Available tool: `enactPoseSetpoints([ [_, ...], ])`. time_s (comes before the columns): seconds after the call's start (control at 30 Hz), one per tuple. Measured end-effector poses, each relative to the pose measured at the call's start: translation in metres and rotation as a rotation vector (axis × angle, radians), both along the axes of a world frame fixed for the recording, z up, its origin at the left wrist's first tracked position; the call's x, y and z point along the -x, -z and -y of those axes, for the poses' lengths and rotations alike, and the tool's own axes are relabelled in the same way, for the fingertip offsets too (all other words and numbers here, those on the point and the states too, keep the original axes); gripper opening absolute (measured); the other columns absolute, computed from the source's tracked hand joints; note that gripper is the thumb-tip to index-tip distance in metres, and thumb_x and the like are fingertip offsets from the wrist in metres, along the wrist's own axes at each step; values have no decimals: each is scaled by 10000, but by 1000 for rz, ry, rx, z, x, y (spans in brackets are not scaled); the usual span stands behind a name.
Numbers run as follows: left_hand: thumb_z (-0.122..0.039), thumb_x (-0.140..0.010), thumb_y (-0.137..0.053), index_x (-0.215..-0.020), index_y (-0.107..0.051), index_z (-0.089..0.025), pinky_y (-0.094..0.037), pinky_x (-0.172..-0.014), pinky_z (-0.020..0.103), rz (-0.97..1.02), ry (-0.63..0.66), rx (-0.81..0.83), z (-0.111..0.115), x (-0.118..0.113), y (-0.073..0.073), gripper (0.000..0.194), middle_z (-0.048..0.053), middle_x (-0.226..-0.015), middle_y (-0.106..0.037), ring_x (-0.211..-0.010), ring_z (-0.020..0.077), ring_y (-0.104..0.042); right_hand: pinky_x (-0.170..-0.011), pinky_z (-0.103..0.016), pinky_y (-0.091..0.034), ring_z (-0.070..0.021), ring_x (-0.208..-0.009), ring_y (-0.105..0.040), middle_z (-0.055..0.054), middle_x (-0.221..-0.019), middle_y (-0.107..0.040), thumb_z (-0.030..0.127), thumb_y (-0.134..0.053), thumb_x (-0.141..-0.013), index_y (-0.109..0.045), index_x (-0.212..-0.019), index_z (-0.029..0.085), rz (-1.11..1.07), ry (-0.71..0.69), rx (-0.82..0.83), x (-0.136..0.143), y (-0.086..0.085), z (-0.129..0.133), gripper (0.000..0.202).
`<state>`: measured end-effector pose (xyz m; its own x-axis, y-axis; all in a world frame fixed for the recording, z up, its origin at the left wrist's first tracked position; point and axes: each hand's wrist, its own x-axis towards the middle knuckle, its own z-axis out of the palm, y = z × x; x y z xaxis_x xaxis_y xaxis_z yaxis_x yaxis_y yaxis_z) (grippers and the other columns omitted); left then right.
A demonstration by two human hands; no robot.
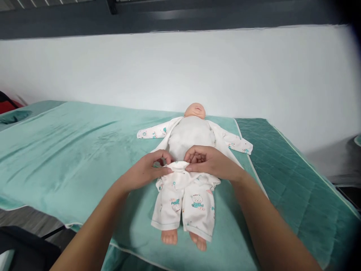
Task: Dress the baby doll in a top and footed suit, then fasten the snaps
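Note:
A baby doll [195,110] lies on its back, head toward the wall and bare feet toward me. Its white printed jacket [238,143] is spread open, sleeves out to both sides, baring the pale cloth torso [191,133]. White pants [183,199] with small animal prints cover its legs. At the waistband, my left hand [149,169] pinches the left part between thumb and fingers. My right hand [210,162] grips the same waistband a little to the right, fingers curled.
Under the doll is a light green sheet [70,146], with a darker green quilted pad [284,165] on the right. A white wall [169,67] rises behind. A black object [25,248] stands at the lower left, and something red [7,105] sits at the far left.

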<state>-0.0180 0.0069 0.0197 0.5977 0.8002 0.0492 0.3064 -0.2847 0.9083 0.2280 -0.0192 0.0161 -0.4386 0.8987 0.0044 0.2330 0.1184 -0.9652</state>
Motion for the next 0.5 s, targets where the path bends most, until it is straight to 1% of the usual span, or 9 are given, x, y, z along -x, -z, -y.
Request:
enactPoseSetpoints([
  [0.07,-365,-830,-654,-864,-579,-202,-442,-697,258,88,-73,10,0,-6,5,181,27,-896,-611,-804,161,-546,-632,-257,-374,-122,-721,-483,28,-784,-558,411,-750,-746,-638,-864,204,62,-10,-35,3,-1,2,263],
  [0.13,-370,-848,-642,-890,-526,-204,-411,-631,239,198,-147,26,-3,-14,9,206,19,-888,-593,-740,135,-527,-607,-256,-332,-111,-684,-439,39,-736,-506,421,-708,-786,-603,-774,194,96,5,-90,4,-1,2,251],
  [0.2,-376,-848,-649,-886,-498,-205,-365,-572,222,261,-192,47,-7,-20,9,231,-3,-833,-556,-665,108,-482,-583,-254,-302,-102,-652,-410,42,-711,-480,436,-670,-821,-584,-757,188,41,42,-104,3,0,2,270],
  [0.27,-389,-838,-662,-873,-502,-206,-310,-521,217,249,-180,85,-11,-25,6,246,-33,-737,-492,-592,90,-417,-557,-247,-289,-95,-615,-396,46,-690,-479,459,-667,-824,-590,-795,189,-63,102,-68,-2,0,0,282],
  [0.33,-416,-836,-659,-860,-526,-203,-273,-495,220,208,-155,134,-15,-27,2,251,-48,-676,-438,-554,85,-372,-537,-241,-279,-90,-586,-382,49,-663,-477,484,-679,-812,-592,-790,187,-139,167,-37,-9,0,-1,310],
  [0.4,-448,-849,-632,-835,-550,-197,-275,-498,220,196,-185,155,-21,-27,0,264,-42,-674,-437,-562,87,-374,-544,-241,-291,-93,-594,-400,41,-664,-494,499,-687,-806,-609,-771,179,-157,196,-27,-20,-1,-3,331],
  [0.5,-470,-856,-606,-818,-567,-192,-289,-514,212,199,-259,164,-32,-25,1,283,-21,-744,-492,-608,93,-405,-584,-247,-339,-111,-656,-471,15,-730,-566,500,-695,-804,-661,-817,171,-119,185,3,-38,0,-6,331],
])
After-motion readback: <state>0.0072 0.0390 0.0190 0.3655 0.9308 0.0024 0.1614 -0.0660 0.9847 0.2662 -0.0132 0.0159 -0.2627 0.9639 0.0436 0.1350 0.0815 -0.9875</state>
